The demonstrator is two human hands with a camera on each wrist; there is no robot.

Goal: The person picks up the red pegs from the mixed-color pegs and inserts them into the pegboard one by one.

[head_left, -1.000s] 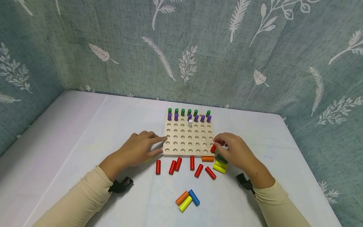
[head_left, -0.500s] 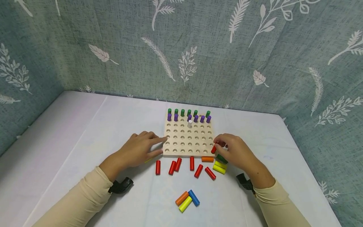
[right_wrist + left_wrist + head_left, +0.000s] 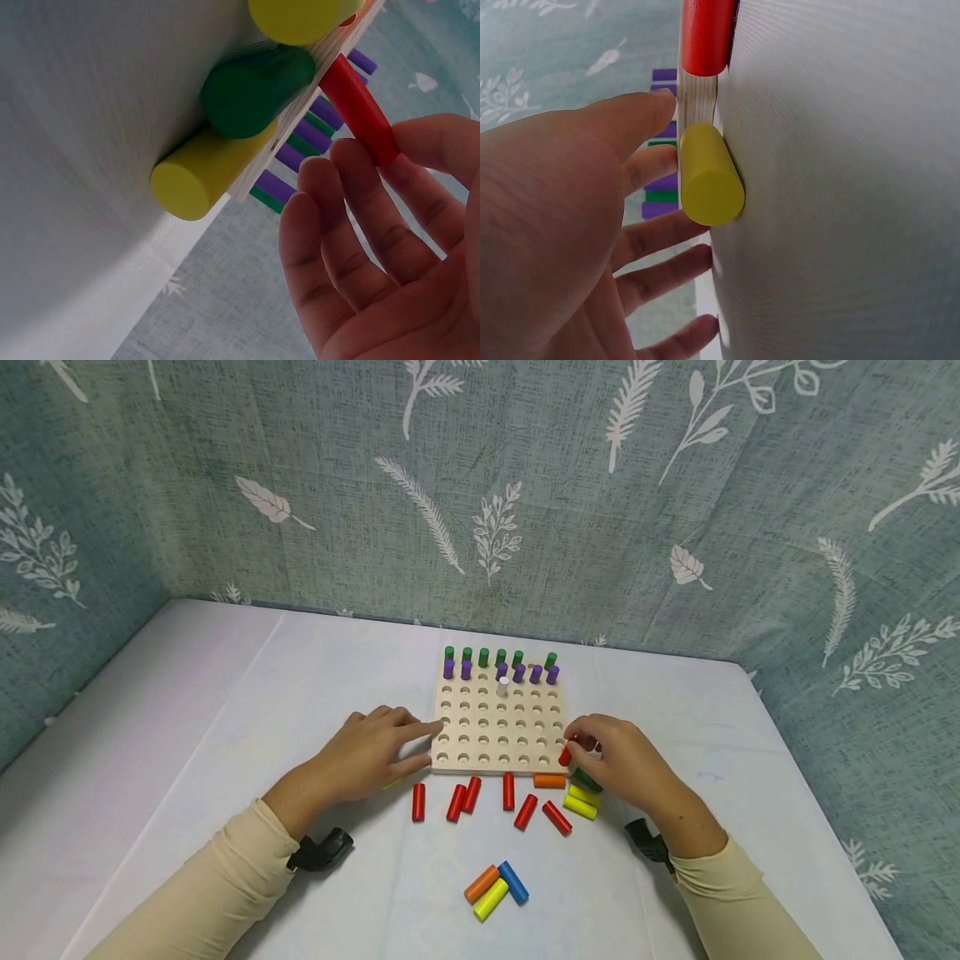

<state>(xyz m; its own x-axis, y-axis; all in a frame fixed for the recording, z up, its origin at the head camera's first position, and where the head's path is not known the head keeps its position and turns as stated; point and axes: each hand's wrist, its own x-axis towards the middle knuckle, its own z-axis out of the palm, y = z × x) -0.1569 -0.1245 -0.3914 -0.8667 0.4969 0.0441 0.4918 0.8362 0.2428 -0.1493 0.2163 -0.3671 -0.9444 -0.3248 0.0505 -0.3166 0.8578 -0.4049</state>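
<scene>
My left hand [image 3: 367, 754] lies at the left side of the pegboard [image 3: 492, 732], its index fingertip and thumb touching the board's edge, holding nothing. A yellow peg [image 3: 712, 180] lies beside that hand in the left wrist view. At the board's front right corner, my right hand [image 3: 622, 758] pinches a red peg [image 3: 361, 112] between thumb and fingers. This peg is tilted, its lower end at the board; whether it sits in a hole cannot be told. Green pegs [image 3: 483, 657] stand in the back row, purple pegs [image 3: 519, 673] in the row before it. One white peg [image 3: 502, 687] stands further forward.
Several loose red pegs [image 3: 508, 792] lie in front of the board. An orange peg [image 3: 550, 782], two yellow pegs [image 3: 581, 808] and a green peg [image 3: 255, 94] lie near the right hand. Nearer the front are an orange [image 3: 481, 884], a yellow [image 3: 491, 900] and a blue peg [image 3: 513, 882].
The red peg in my right hand has shifted very slightly at the board's corner. My left hand and the other pegs stay as they were.
</scene>
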